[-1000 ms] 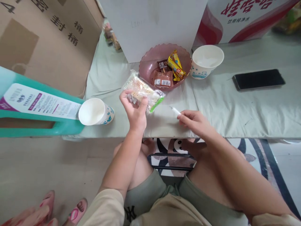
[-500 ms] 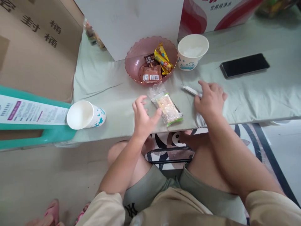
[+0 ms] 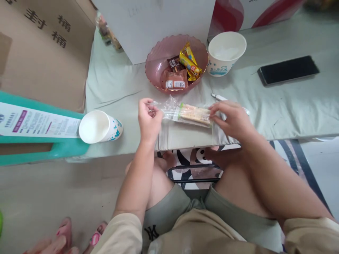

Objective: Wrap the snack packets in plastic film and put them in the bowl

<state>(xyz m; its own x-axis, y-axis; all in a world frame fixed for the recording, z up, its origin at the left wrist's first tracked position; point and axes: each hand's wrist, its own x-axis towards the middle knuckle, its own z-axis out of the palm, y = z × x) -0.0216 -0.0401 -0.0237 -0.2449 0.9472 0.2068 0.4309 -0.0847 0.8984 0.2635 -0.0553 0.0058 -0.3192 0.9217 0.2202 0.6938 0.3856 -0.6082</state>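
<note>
A clear snack packet with a pale biscuit bar and a green edge is stretched sideways between both hands, just above the front of the cloth-covered table. My left hand pinches the packet's empty crinkled left end. My right hand grips the filled right end. A small white stick-like object lies on the cloth just behind my right hand. The pink scalloped bowl behind holds several wrapped snacks.
A paper cup stands at the table's left edge by a teal container. Another paper cup stands right of the bowl, a black phone farther right. Cardboard box and white box stand behind. Someone's sandalled feet show lower left.
The packet lay on the table with both hands off it; now both hands have picked it up by its ends and hold it level. The white stick stays on the cloth.
</note>
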